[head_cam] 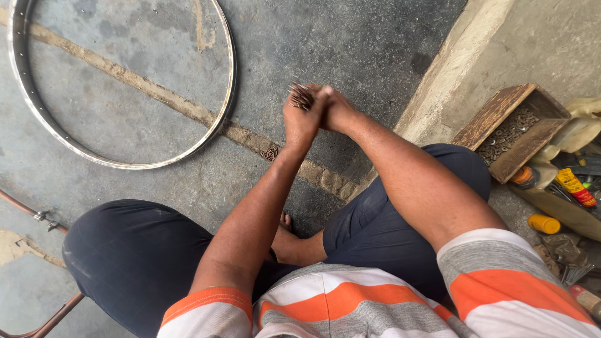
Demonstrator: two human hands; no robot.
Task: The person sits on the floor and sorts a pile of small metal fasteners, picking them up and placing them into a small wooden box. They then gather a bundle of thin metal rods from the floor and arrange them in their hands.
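Left hand (302,122) and right hand (333,107) are pressed palm to palm around a bundle of thin metal spokes (300,95), both closed on it; the ends fan out on the far-left side, so the squeeze keeps them gathered. Hands are held out over the concrete floor (350,44), clear of the knees. Bare wheel rim (125,87) lies flat far left, well apart. Wooden box of small metal parts (510,128) sits right, within arm's reach.
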